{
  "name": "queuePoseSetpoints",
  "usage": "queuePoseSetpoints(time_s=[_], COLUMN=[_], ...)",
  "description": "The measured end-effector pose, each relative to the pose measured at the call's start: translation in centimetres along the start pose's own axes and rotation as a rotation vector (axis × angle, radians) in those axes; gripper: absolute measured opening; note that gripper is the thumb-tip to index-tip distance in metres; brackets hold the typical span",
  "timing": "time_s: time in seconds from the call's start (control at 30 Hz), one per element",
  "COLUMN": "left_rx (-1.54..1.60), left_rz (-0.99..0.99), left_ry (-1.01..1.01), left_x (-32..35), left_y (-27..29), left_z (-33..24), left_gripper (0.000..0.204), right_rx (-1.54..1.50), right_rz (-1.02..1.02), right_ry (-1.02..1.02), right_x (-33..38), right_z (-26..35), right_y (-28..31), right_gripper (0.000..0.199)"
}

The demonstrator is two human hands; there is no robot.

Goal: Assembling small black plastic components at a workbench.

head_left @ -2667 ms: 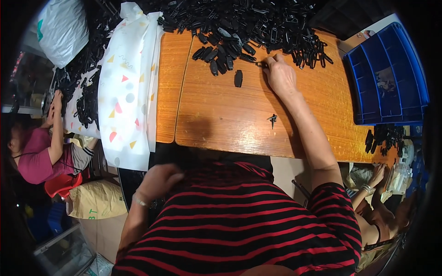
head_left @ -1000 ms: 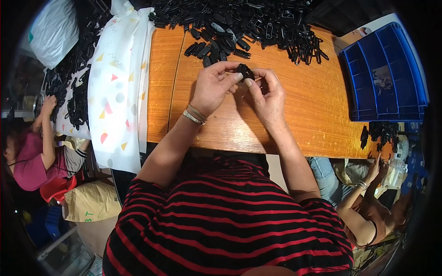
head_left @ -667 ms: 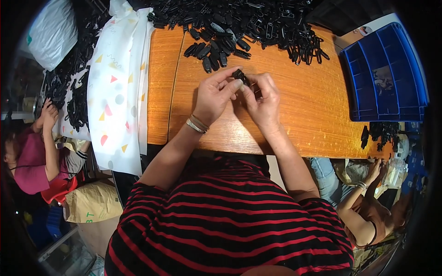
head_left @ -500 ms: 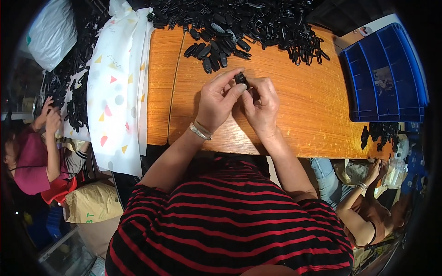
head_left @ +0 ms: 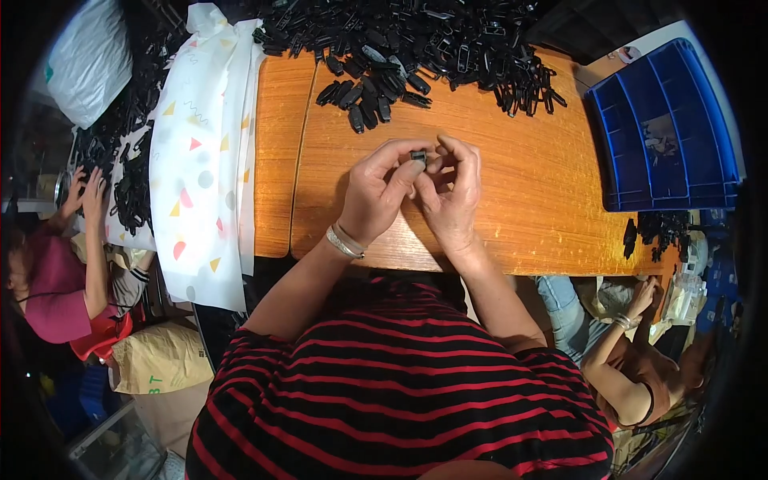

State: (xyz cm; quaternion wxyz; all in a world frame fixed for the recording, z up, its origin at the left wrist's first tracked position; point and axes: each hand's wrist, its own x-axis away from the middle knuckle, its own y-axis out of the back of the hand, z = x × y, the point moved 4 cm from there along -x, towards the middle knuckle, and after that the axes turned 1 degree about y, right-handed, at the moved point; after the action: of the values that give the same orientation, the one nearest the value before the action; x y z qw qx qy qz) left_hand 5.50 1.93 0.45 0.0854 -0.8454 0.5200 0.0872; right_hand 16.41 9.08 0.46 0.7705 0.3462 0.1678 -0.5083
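Note:
Over the near middle of the table, my left hand (head_left: 374,192) pinches a small black plastic part (head_left: 418,156) between thumb and forefinger. Close against it on the right is my right hand (head_left: 454,196), its fingers curled and closed; what lies between those fingertips is too small to make out. Beyond my hands is a small cluster of black plastic pieces (head_left: 370,104), long and rounded, looking like clip or buckle parts. It runs into a large heap of black plastic parts (head_left: 448,40) at the far edge.
A blue plastic crate (head_left: 668,128) stands tilted at the right of the wooden table (head_left: 528,192). Patterned white sheeting (head_left: 200,176) hangs on the left, with more black parts (head_left: 132,184) past it. Co-workers sit at the left (head_left: 64,280) and the right (head_left: 632,376).
My hands have come slightly nearer to me, and the black part has turned between the fingers. My right forefinger has lifted. The left co-worker's hands have moved a little.

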Motion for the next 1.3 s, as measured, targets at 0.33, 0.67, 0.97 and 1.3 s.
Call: queuePoseSetpoints(time_s=[0.33,0.67,0.97,1.3], left_rx=[0.343,-0.416,-1.128,-0.987], left_rz=[0.1,0.044,0.018,0.084], left_ry=[0.173,0.275,0.038,-0.096], left_x=[-0.8,-8.3,-10.8,-5.7], left_y=[-0.7,0.0,-1.0,1.3], left_z=[1.4,4.4,4.6,3.8], left_gripper=[0.02,0.019,0.016,0.022], right_rx=[-0.169,0.418,0.798,0.365], right_rz=[0.095,0.21,0.467,0.621], right_ry=[-0.017,-0.041,0.006,0.045], right_x=[0.0,-9.6,-13.2,-7.7], right_z=[1.0,-8.5,-11.4,-6.6], right_y=[-1.1,2.7,-0.3,2.1], right_gripper=[0.039,0.037,0.05,0.037])
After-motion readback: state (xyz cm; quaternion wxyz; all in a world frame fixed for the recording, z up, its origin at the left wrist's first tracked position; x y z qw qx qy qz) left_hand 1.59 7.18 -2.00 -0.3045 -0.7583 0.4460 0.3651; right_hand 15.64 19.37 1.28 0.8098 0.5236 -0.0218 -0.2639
